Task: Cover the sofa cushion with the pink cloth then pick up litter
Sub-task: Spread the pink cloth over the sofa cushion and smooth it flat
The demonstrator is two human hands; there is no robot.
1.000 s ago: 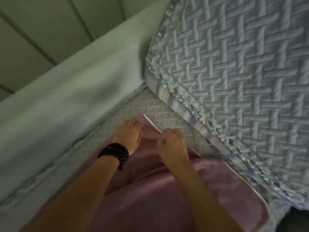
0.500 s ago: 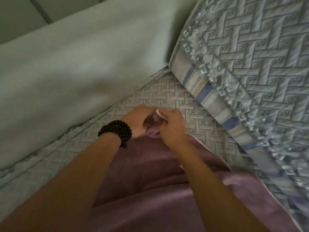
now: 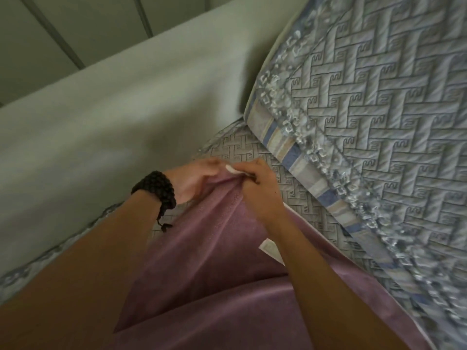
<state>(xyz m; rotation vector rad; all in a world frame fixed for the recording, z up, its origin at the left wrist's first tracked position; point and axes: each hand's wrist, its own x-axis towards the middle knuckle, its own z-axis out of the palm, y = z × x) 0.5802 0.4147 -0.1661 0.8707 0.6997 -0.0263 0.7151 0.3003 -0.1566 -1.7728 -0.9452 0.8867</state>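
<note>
The pink cloth (image 3: 217,261) lies over the quilted seat cushion (image 3: 255,152) and runs down to the bottom of the view. My right hand (image 3: 260,190) pinches the cloth's far corner, where a white hem shows, and lifts it slightly off the seat. My left hand (image 3: 194,180), with a black bead bracelet at the wrist, grips the bunched cloth just left of that corner. The two hands almost touch. A white label (image 3: 271,250) on the cloth shows beside my right forearm. No litter is visible.
A pale grey-green sofa arm (image 3: 121,117) rises on the left. A blue-grey quilted back cushion (image 3: 379,102) with a lace edge and a striped band stands to the right. Wall panels (image 3: 63,29) show at the top left.
Both hands went from resting on the flat cloth to gathering its far corner and raising it. The view moved closer to the sofa corner.
</note>
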